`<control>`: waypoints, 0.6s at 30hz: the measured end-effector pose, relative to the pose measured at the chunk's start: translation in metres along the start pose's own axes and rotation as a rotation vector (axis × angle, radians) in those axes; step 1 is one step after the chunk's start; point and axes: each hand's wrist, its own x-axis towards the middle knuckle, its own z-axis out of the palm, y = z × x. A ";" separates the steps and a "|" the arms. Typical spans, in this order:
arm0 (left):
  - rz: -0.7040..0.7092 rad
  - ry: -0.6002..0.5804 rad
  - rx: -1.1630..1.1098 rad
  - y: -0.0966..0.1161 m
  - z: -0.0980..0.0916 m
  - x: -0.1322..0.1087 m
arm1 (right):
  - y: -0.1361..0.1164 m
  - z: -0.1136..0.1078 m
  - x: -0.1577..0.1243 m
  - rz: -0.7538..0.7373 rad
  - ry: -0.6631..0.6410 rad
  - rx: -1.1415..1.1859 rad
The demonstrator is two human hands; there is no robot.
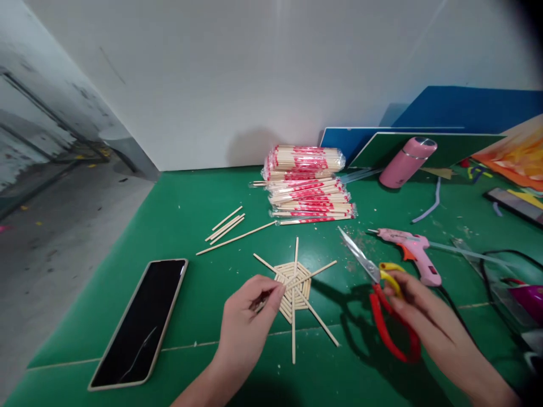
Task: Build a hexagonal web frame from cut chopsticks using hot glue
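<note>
A web-shaped piece made of chopsticks (302, 299) lies on the green table, its spokes sticking out past rings of short stick lengths. My left hand (253, 308) is closed in a pinch at the web's left side, where one spoke runs in between thumb and fingers; the fingers hide that spoke's outer end. To the right, my right hand (428, 322) holds a pair of scissors (360, 254) by its red and yellow handles, above the table. The blades point away and to the left, nearly together, with nothing between them.
Wrapped chopsticks (311, 183) are piled by the white wall. Several loose sticks (227, 229) lie left of them, and a phone (139, 322) nearer me. On the right are a pink glue gun (411, 249) with its cord, a pink bottle (407, 164) and coloured boards (449, 147).
</note>
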 end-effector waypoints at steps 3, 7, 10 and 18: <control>-0.188 0.006 -0.262 0.006 0.005 0.005 | -0.020 0.022 -0.011 -0.030 -0.194 0.077; -0.291 0.035 -0.508 0.004 0.008 0.005 | -0.037 0.041 -0.012 -0.014 -0.229 -0.055; -0.308 0.056 -0.592 0.000 0.008 0.004 | -0.042 0.042 -0.011 -0.006 -0.250 -0.184; -0.302 0.030 -0.653 -0.003 0.009 0.000 | -0.042 0.041 -0.013 -0.084 -0.335 -0.283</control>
